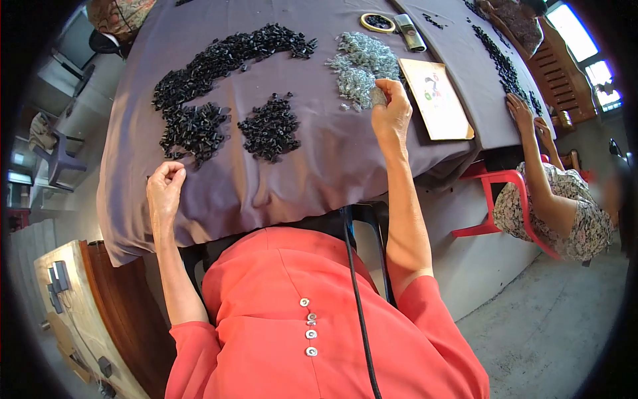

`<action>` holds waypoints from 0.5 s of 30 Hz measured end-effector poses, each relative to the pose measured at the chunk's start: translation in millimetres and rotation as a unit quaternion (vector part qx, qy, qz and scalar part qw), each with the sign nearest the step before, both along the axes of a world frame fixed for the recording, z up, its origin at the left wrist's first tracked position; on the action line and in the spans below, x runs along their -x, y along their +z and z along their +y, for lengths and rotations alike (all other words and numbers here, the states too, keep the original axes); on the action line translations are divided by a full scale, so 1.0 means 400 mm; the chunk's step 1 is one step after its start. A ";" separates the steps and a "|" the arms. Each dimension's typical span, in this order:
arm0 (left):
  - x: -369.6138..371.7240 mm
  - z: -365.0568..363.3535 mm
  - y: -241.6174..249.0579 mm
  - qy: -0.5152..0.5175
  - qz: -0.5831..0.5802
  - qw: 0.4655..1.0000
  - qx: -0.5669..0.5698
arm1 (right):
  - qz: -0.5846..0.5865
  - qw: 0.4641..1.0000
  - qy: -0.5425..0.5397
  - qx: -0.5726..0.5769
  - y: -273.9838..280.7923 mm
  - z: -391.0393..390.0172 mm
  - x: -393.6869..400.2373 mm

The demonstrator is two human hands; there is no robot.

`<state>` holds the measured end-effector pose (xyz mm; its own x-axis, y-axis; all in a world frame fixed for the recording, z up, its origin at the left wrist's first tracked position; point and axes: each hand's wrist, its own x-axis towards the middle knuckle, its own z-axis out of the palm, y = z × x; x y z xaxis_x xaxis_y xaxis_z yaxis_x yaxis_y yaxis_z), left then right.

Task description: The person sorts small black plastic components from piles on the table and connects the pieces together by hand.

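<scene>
Black small parts (pixel 199 86) lie heaped on the grey cloth (pixel 319 166). Near the heap's lower edge, the left hand (pixel 165 189) rests with fingers curled together; whether it holds anything I cannot tell. Farther right, the right hand (pixel 392 110) pinches at the near edge of the silvery parts (pixel 359 63), beside a tan card (pixel 435 98). Another person's hand (pixel 520 110) rests at the far right.

I count three heaps of small black plastic parts (pixel 199 126), one heap of small silvery metal parts (pixel 359 63), one tan cardboard sheet (pixel 435 98), one yellow tape roll (pixel 377 22).
</scene>
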<state>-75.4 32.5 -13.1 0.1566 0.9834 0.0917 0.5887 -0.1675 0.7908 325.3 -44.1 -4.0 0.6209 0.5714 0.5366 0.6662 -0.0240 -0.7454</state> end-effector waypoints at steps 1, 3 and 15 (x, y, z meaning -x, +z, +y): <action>-0.011 -0.005 0.010 0.009 0.021 1.000 -0.017 | 0.015 1.000 0.001 -0.009 0.004 0.001 -0.003; -0.020 -0.010 0.020 0.022 0.065 0.997 -0.031 | 0.069 0.997 0.007 -0.028 0.004 0.000 -0.013; 0.013 0.015 -0.030 0.019 0.041 0.997 -0.060 | 0.165 0.952 0.088 -0.241 0.157 -0.063 0.028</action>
<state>-80.4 38.7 -25.1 0.1318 0.9714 0.1977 0.6583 -0.2349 0.7152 314.1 -69.2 58.8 0.7180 0.4189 0.5559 0.3563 0.4649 -0.8105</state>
